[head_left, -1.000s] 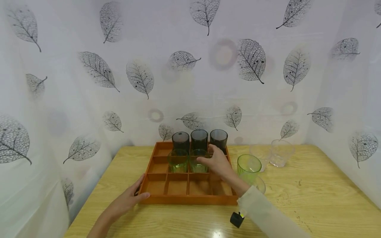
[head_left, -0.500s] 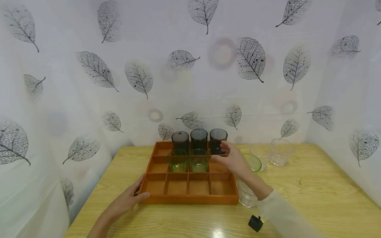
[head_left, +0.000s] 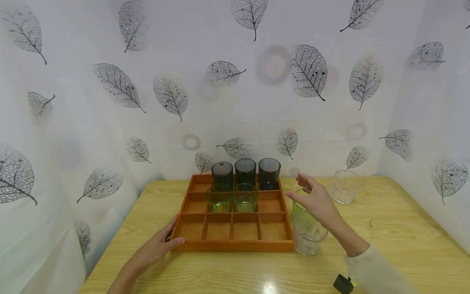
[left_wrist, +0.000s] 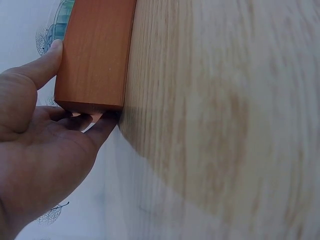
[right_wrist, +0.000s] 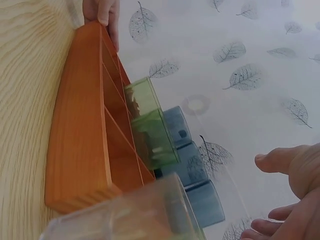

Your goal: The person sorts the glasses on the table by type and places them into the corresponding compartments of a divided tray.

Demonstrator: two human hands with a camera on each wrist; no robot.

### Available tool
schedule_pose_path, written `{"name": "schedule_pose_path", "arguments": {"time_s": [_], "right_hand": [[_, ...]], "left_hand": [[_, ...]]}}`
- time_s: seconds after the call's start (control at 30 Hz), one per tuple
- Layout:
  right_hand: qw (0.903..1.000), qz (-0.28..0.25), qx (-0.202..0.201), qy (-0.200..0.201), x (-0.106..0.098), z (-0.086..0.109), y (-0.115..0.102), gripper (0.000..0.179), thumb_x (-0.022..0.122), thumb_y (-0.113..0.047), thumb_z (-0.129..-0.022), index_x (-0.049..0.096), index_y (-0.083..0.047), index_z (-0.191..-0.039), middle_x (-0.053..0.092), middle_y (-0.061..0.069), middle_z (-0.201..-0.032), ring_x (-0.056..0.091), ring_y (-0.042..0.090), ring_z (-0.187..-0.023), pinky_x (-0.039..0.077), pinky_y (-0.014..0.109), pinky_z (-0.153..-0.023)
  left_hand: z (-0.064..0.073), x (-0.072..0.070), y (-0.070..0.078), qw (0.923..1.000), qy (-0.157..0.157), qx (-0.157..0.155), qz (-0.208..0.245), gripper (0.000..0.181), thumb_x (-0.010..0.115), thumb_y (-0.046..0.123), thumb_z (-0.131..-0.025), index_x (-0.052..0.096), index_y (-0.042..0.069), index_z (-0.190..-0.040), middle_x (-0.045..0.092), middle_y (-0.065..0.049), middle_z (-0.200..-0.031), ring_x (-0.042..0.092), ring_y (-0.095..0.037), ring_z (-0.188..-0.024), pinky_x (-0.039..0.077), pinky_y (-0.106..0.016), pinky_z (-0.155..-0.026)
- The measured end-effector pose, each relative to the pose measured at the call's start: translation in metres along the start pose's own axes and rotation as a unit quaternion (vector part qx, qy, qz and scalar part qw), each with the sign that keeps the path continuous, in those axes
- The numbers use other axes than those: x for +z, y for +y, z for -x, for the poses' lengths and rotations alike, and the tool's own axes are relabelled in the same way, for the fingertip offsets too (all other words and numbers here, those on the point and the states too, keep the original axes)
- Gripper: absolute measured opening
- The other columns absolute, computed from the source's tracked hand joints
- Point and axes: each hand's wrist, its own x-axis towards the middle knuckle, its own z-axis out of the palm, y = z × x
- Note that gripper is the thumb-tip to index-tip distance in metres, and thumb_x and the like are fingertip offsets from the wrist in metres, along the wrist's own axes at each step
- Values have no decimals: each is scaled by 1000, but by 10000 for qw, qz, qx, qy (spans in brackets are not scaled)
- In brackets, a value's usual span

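Observation:
My left hand [head_left: 156,248] holds the front left corner of a divided wooden tray [head_left: 235,246], thumb and fingers around the corner in the left wrist view. Three dark grey glasses [head_left: 245,170] stand in the tray's back row. Two green glasses [head_left: 245,201] fill middle compartments of the second row. My right hand [head_left: 318,204] is right of the tray, fingers apart with nothing between them. It overlaps a third green glass [head_left: 298,207] standing on the table. In front of that glass is a clear glass [head_left: 307,241], seen close up in the right wrist view [right_wrist: 125,215].
Another clear glass [head_left: 345,192] stands at the back right of the wooden table [head_left: 396,228]. A leaf-patterned white curtain [head_left: 235,106] hangs behind and along the sides. A small black device [head_left: 343,283] sits at my right sleeve.
My right hand has moved right, away from the green glasses in the tray, to over the glasses beside it. My left hand stays on the tray corner.

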Motion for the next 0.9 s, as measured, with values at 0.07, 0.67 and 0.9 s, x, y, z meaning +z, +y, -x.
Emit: {"name": "schedule_pose_path", "arguments": {"time_s": [0.07,0.67,0.9], "right_hand": [[10000,33,48,29,-8,3,2,82,74,-28,-98,32,9,-157,44,32,-152,43,50,-139,39,58,-113],[9982,511,182,263,-38,25,34,79,72,-32,-100,35,14,-153,46,35,-149,49,52,-133,43,58,-107],[9956,825,363,252,-32,26,46,82,73,-35,-98,36,18,-149,46,40,-144,51,56,-126,44,63,-105]], "left_hand": [[0,0,0,10000,8,6,6,87,58,32,-108,-2,11,-167,-7,-18,-171,0,-48,-153,14,-67,-119],[-2,-2,-3,9999,-42,49,139,85,57,30,-108,-2,12,-167,-8,-17,-171,0,-48,-153,16,-67,-119],[-2,-2,-5,9998,-31,24,186,86,58,31,-108,-1,14,-167,-8,-17,-171,0,-48,-153,17,-68,-118]]}}
